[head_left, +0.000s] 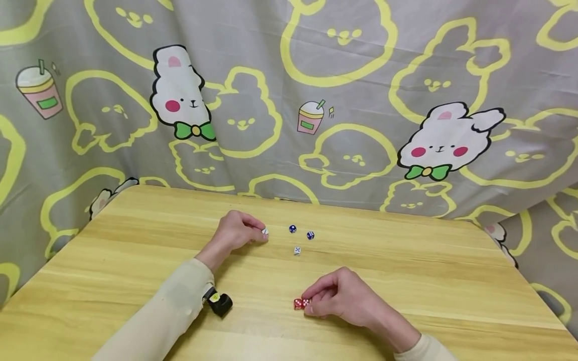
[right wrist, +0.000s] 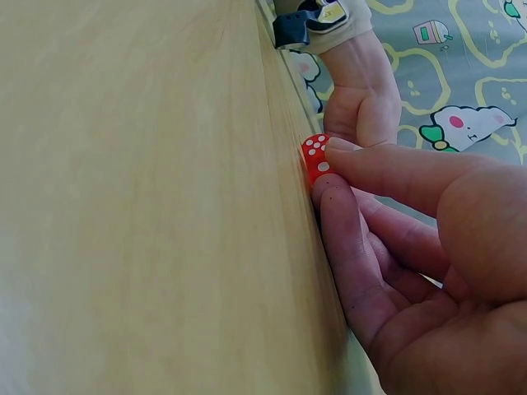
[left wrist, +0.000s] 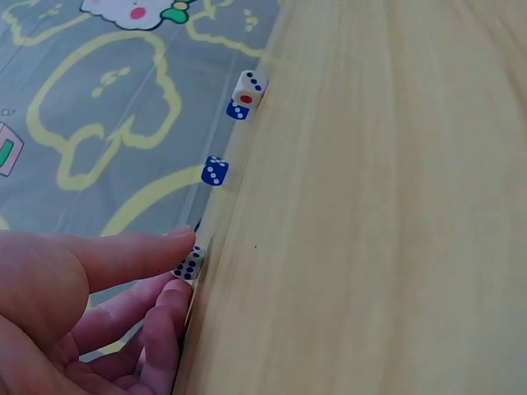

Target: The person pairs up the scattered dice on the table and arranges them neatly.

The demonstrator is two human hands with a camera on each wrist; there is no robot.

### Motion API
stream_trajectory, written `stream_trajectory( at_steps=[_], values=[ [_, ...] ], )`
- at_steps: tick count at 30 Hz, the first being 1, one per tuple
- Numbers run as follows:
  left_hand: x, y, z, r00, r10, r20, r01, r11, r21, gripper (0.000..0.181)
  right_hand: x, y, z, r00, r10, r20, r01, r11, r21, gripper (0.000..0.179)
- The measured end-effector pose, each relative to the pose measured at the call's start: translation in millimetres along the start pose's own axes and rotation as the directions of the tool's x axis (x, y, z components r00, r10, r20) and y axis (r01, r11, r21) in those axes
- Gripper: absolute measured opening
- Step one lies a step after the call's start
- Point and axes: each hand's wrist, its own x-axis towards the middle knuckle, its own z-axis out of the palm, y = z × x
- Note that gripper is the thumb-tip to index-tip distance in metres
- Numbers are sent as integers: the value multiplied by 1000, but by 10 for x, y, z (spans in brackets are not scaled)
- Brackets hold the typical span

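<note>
My left hand (head_left: 238, 231) pinches a white die (head_left: 265, 232) between thumb and finger at the table's far part. Blue dots show on that die's face in the left wrist view, low by the tabletop. To its right lie two blue dice (head_left: 292, 228), with another white die (head_left: 297, 250) a little nearer. Closer to the front, my right hand (head_left: 340, 300) pinches a red die (head_left: 306, 303) with white dots. A second red die (head_left: 298, 304) sits right beside it on the left. The fingers partly cover the pinched red die.
The wooden table (head_left: 253, 331) bears all the dice. Behind it hangs a grey curtain (head_left: 271, 45) with yellow outlines and cartoon animals. A black strapped device (head_left: 220, 304) is worn on the left wrist over a light sleeve (head_left: 167, 306).
</note>
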Motion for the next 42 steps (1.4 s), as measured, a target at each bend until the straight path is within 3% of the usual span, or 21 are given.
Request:
stream_trajectory(
  at_steps=[28,42],
  values=[
    [5,21,26,999,41,-23,-38,995,92,19,-6,7,-11,1000,7,-1,-7,1000,-2,17],
    [-19,12,-45,999,26,29,-27,999,38,17,-3,5,-6,1000,5,2,-5,1000,8,17]
  ],
)
